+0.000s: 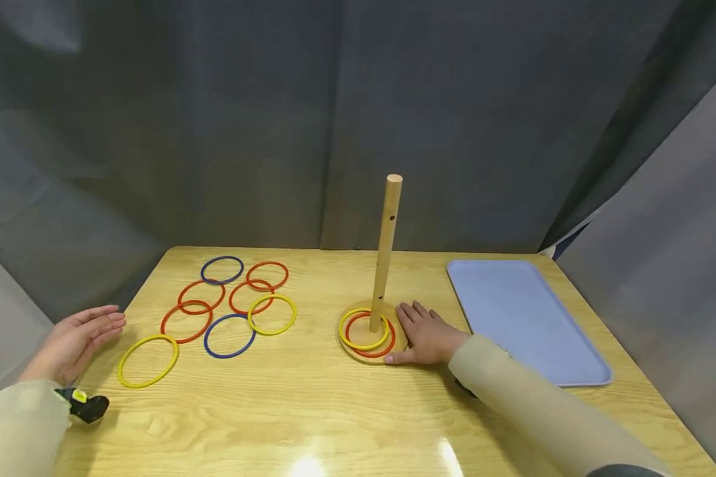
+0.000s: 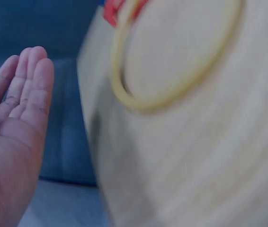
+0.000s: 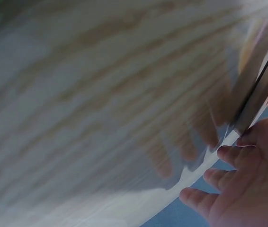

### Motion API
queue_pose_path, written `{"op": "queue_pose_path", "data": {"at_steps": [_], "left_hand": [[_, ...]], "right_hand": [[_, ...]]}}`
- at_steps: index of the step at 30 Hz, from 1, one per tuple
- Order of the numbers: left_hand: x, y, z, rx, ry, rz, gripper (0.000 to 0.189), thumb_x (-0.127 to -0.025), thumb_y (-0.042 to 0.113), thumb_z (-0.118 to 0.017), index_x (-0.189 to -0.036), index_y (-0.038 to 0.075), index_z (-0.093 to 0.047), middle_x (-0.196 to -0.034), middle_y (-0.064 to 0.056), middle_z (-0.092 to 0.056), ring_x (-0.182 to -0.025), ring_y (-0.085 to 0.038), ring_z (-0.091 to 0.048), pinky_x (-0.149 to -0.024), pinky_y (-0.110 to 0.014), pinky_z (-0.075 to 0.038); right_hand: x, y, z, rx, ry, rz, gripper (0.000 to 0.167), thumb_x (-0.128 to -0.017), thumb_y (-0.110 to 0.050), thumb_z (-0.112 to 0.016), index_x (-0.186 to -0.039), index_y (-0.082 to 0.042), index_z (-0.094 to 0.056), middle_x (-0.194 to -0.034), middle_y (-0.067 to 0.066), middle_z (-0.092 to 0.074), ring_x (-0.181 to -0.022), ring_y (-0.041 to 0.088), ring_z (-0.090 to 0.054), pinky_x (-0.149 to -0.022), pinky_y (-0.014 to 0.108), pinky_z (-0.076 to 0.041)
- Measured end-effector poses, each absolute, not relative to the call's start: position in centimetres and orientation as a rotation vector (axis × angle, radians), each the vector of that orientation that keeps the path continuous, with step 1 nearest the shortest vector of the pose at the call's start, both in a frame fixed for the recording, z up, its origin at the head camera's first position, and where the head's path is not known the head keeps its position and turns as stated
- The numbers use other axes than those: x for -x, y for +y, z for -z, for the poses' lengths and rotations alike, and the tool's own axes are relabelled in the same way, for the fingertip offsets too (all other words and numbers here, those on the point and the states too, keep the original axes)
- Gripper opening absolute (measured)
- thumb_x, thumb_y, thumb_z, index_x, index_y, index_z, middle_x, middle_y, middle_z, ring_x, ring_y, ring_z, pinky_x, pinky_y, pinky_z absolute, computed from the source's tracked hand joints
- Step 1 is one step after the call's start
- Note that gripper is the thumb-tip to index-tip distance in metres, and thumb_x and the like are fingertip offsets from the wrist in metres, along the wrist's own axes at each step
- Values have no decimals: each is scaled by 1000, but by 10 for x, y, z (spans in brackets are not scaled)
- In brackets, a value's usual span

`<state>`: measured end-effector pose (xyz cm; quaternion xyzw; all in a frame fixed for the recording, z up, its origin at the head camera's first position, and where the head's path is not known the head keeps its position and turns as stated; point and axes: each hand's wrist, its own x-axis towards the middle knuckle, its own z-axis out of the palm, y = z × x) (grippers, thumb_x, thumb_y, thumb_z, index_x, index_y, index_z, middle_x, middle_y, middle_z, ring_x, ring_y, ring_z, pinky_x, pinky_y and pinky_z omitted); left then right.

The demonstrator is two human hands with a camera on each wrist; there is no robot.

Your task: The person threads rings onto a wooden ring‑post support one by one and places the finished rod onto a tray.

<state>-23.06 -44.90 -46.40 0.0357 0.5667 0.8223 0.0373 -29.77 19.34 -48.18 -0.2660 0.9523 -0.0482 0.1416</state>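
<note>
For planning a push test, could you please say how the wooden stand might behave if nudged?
The wooden stand may tip if pushed high, since its post is tall. Looking wooden, it should probably stay stiff.

The left hand (image 2: pixel 15 137) is cut off by its wrist picture's edge; right of its fingers, a blurred yellow ring (image 2: pixel 146 105) runs out at the top, as does the red ring (image 2: pixel 109 13) just beyond. In the head view, the right hand (image 1: pixel 426 334) covers part of the base (image 1: pixel 360 329) beneath its fingers, while the sleeve (image 1: pixel 531 391) behind them hides the near-left corner of the tray (image 1: pixel 519 311).
</note>
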Motion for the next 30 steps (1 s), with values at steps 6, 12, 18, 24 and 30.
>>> {"op": "queue_pose_path", "data": {"at_steps": [6, 12, 18, 24, 30], "left_hand": [[221, -459, 484, -42, 1809, -2435, 41, -107, -7, -44, -107, 20, -76, -103, 0, -75, -94, -12, -73, -81, -25, -60], [223, -457, 492, -4, 2042, -2220, 31, -107, 1, -52, -113, 27, -66, -108, 11, -68, -98, -5, -67, -81, -22, -58], [221, -454, 502, 98, 2407, -1848, 47, -106, 9, -60, -142, -15, -41, -105, 19, -64, -94, 7, -62, -78, -17, -56], [226, -442, 501, 58, 2861, -1230, 54, -101, 18, -69, -136, -18, -48, -114, -14, -66, -88, 9, -55, -72, -14, -51], [235, -432, 496, 20, 3039, -870, 31, -94, 6, -70, -118, -13, -61, -96, -13, -66, -83, -15, -58, -70, -30, -49]], "right_hand": [[292, 190, 482, 760, 2740, 133, 116, -89, -78, -58, -161, 5, -21, -166, 26, -20, -153, 47, -13, -119, 66, -21], [292, 191, 478, 760, 2748, 152, 115, -90, -76, -60, -161, 6, -20, -166, 28, -20, -152, 49, -14, -118, 67, -21], [292, 191, 479, 772, 2744, 169, 116, -90, -76, -61, -161, 7, -21, -165, 29, -21, -152, 50, -15, -118, 68, -21], [294, 191, 481, 759, 2752, 155, 117, -89, -77, -59, -161, 6, -19, -166, 28, -20, -152, 49, -13, -119, 67, -20], [294, 192, 483, 755, 2753, 158, 118, -88, -79, -58, -162, 4, -18, -166, 27, -19, -153, 48, -12, -120, 66, -19]]}}
